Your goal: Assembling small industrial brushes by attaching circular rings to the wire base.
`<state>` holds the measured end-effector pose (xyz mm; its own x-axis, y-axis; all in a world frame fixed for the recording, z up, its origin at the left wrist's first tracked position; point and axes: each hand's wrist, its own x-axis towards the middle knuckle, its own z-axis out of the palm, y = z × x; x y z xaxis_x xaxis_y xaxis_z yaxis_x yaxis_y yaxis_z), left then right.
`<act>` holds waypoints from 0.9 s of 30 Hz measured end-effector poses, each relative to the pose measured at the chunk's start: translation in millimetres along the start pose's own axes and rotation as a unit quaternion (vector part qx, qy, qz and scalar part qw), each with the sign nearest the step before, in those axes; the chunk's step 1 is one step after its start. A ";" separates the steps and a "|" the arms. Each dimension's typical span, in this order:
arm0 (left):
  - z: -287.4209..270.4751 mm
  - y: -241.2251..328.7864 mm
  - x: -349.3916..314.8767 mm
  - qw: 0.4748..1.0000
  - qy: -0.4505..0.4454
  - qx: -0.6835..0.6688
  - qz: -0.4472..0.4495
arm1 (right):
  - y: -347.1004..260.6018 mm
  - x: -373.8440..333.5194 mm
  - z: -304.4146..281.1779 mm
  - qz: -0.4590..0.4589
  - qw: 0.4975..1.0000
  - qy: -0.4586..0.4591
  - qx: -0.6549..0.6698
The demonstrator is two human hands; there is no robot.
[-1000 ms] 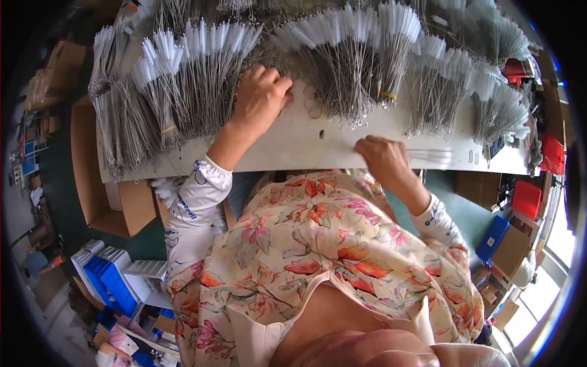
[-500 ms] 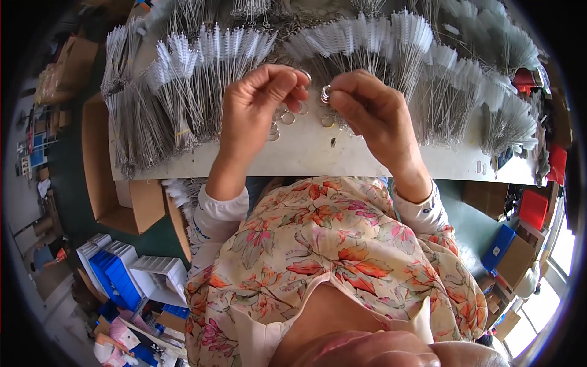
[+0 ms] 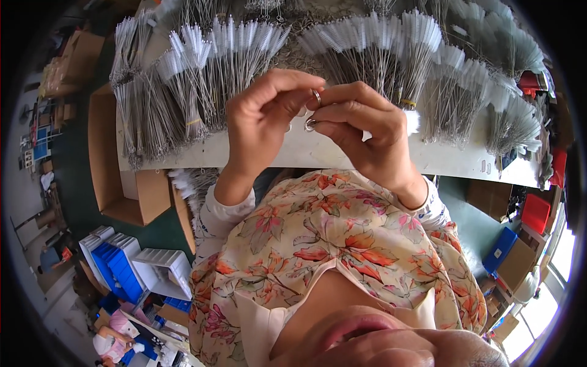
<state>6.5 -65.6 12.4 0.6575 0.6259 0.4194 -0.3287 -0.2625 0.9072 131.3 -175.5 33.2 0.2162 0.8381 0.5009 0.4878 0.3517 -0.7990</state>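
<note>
My left hand (image 3: 260,119) is closed, its thumb and forefinger pinching a small metal split ring (image 3: 316,96). The forefinger of my right hand (image 3: 370,125) meets that same ring from the other side. Lower down, the right thumb and fingers pinch several more silver rings (image 3: 310,125) in a small stack. Both hands are raised over the white table (image 3: 452,156), fingertips nearly together. Beyond them stand bundles of wire brushes with white bristles, one left bundle (image 3: 189,92) and one right bundle (image 3: 419,55) among them. A bright white patch behind my right hand is unclear.
More brush bundles (image 3: 510,119) line the table's right side. Loose rings (image 3: 299,59) lie between the bundles. An open cardboard box (image 3: 147,196) stands left of the table, with blue and white plastic bins (image 3: 119,272) below. Another person (image 3: 116,339) sits at lower left.
My hands have come together from apart, the right moving left to the left hand's fingertips. A ring now sits between both hands. The whole view has shifted slightly.
</note>
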 end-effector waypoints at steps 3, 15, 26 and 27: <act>-1.3 6.4 2.6 0.957 -0.015 0.228 0.176 | -11.4 4.1 -9.3 0.175 0.969 -0.046 0.167; -6.2 18.3 -2.9 0.991 -0.047 -0.087 -0.091 | -9.8 -8.3 -2.0 -0.019 1.000 0.008 0.004; -4.9 25.9 -13.7 0.990 -0.023 -0.065 -0.122 | 4.5 -12.0 4.0 -0.212 0.946 0.001 -0.245; -3.9 26.5 -14.3 0.990 -0.022 -0.064 -0.123 | 5.1 -12.5 4.7 -0.130 0.985 0.002 -0.112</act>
<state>-14.3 -78.7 30.3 0.7571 0.6253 0.1891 -0.2356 -0.0085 0.9718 127.1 -182.3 21.3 0.0616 0.7300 0.6807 0.7013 0.4536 -0.5499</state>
